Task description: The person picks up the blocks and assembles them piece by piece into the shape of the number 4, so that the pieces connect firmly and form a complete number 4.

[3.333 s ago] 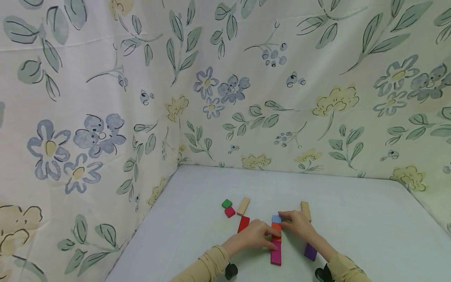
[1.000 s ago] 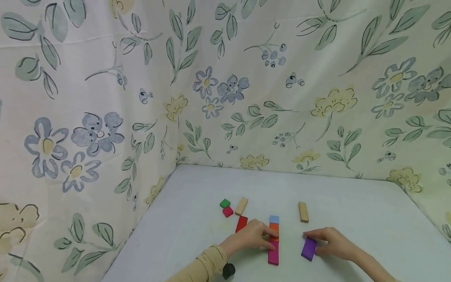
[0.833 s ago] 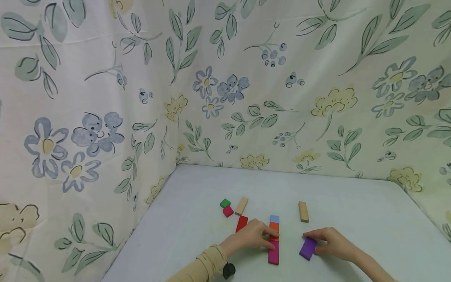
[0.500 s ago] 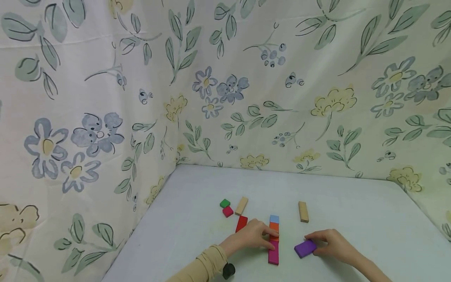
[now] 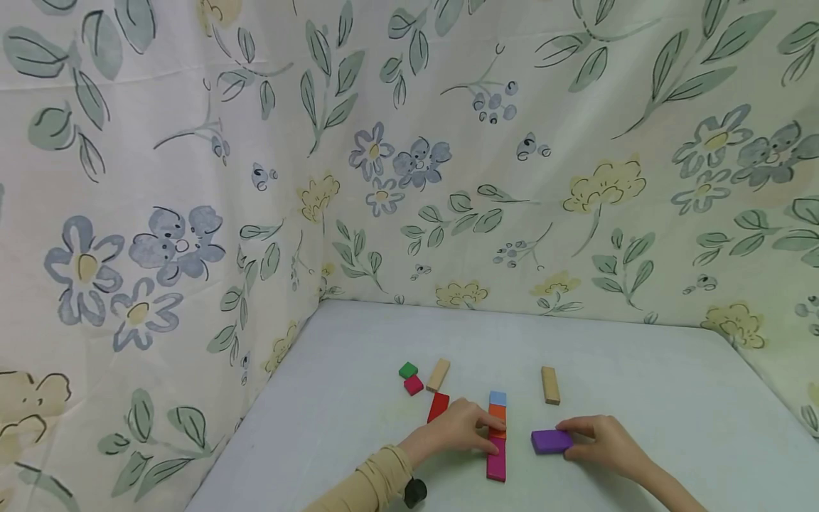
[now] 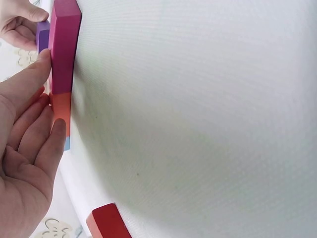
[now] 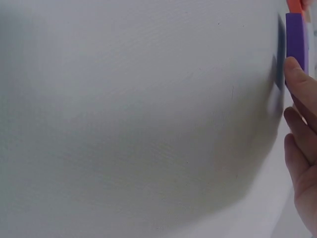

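Note:
A straight row of wooden blocks lies before me: a light blue block (image 5: 498, 398), an orange block (image 5: 497, 412) and a magenta block (image 5: 496, 459). My left hand (image 5: 462, 425) rests at this row, thumb on the magenta block and a finger across the orange one. Between thumb and forefinger, my right hand (image 5: 601, 446) pinches one end of a purple block (image 5: 550, 441). That block points sideways at the row, with a gap between them in the head view. In the right wrist view the purple block (image 7: 295, 39) casts a shadow on the white surface.
Left of the row lie a red block (image 5: 439, 407), a green block (image 5: 408, 370), a crimson block (image 5: 413, 385) and a plain wooden block (image 5: 438, 375). Another plain block (image 5: 550, 385) lies beyond my right hand. A patterned cloth (image 5: 409, 235) stands around the white table (image 5: 358, 341).
My right hand has left the row and taken hold of the purple block. It has turned that block from lengthwise to crosswise, toward the row. My left hand has stayed put.

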A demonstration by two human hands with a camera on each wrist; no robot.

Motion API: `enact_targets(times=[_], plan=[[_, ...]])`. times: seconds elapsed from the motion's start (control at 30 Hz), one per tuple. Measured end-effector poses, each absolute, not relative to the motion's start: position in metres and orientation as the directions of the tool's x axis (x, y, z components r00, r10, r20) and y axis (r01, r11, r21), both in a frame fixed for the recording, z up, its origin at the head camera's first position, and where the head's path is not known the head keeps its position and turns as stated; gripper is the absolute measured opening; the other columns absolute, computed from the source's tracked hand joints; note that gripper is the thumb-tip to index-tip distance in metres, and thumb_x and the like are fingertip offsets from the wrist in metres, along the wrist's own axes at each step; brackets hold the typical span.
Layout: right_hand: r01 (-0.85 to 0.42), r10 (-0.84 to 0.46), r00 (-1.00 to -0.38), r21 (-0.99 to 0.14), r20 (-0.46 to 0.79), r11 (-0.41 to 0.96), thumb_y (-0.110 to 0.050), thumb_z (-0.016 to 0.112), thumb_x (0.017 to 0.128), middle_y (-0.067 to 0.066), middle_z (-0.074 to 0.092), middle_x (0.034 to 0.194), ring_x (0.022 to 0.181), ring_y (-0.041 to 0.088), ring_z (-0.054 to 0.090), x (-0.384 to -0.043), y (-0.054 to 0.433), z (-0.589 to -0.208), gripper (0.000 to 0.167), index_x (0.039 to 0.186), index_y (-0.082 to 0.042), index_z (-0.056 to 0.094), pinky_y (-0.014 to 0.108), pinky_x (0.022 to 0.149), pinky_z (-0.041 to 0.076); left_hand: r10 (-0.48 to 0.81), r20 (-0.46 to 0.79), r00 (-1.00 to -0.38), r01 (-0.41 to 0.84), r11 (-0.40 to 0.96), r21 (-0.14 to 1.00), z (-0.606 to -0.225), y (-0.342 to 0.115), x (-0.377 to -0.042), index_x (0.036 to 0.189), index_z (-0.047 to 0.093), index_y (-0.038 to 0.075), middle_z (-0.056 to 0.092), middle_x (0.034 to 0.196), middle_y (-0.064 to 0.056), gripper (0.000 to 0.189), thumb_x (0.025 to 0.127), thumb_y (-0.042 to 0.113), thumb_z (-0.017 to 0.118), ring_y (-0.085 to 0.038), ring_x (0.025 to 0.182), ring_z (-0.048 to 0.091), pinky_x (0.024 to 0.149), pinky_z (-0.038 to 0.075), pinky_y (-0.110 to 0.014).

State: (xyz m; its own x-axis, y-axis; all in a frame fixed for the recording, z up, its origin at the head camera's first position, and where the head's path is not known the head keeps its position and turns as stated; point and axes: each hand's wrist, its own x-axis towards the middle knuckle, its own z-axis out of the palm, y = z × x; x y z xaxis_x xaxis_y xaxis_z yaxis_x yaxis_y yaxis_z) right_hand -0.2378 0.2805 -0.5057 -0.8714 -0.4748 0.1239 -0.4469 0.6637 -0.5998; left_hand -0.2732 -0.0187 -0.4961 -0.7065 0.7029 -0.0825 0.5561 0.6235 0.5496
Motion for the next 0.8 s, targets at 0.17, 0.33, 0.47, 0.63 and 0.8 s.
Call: enact_targets(times=[0.17,0.33,0.47,0.63,0.8], plan=[[-0.388,-0.403,-0.909,-0.577,0.108,0.719,-0.030,0.079,0.073,0.008,0.072,0.105,0.101,0.011,0.066,-0.237,0.278,-0.504,0.040,0.106,-0.009,0.071,0.031,0.083,0.054,0.695,-0.086,-0.714,0.550,0.632,0.547,-0.497,-0.019,-0.273,0.119,0.067,0.031,0.047,0.058,0.013,0.041,0.080,0.032,0.076,-0.002,0.058,0.031,0.051,0.029,-0.016],[-0.353,-0.347,-0.930,-0.565,0.123,0.746,-0.027,0.079,0.072,0.007,0.072,0.105,0.102,0.031,0.066,-0.240,0.274,-0.504,0.040,0.107,-0.010,0.071,0.039,0.083,0.053,0.690,-0.091,-0.718,0.538,0.634,0.556,-0.496,-0.020,-0.272,0.119,0.067,0.031,0.043,0.057,0.012,0.040,0.080,0.031,0.076,-0.002,0.057,0.031,0.050,0.029,-0.016],[-0.347,-0.313,-0.936,-0.556,0.160,0.755,-0.027,0.080,0.071,0.008,0.073,0.104,0.100,0.031,0.067,-0.243,0.270,-0.505,0.039,0.105,-0.010,0.072,0.035,0.081,0.055,0.700,-0.087,-0.709,0.553,0.629,0.547,-0.495,-0.019,-0.272,0.119,0.067,0.029,0.054,0.063,0.015,0.040,0.080,0.031,0.076,-0.001,0.059,0.032,0.051,0.030,-0.016],[-0.315,-0.274,-0.948,-0.591,0.160,0.742,-0.025,0.080,0.072,0.011,0.072,0.103,0.099,0.034,0.066,-0.245,0.264,-0.505,0.038,0.104,-0.008,0.072,0.033,0.080,0.055,0.705,-0.085,-0.704,0.560,0.625,0.543,-0.496,-0.020,-0.272,0.120,0.067,0.029,0.059,0.067,0.016,0.040,0.080,0.030,0.075,0.000,0.061,0.033,0.052,0.030,-0.016],[-0.267,-0.245,-0.961,-0.641,0.126,0.720,-0.021,0.081,0.071,0.017,0.071,0.104,0.099,0.035,0.066,-0.246,0.259,-0.505,0.038,0.104,-0.004,0.071,0.033,0.080,0.055,0.707,-0.076,-0.704,0.568,0.624,0.536,-0.497,-0.019,-0.273,0.119,0.068,0.029,0.058,0.068,0.017,0.040,0.080,0.031,0.076,0.000,0.060,0.032,0.052,0.029,-0.016]])
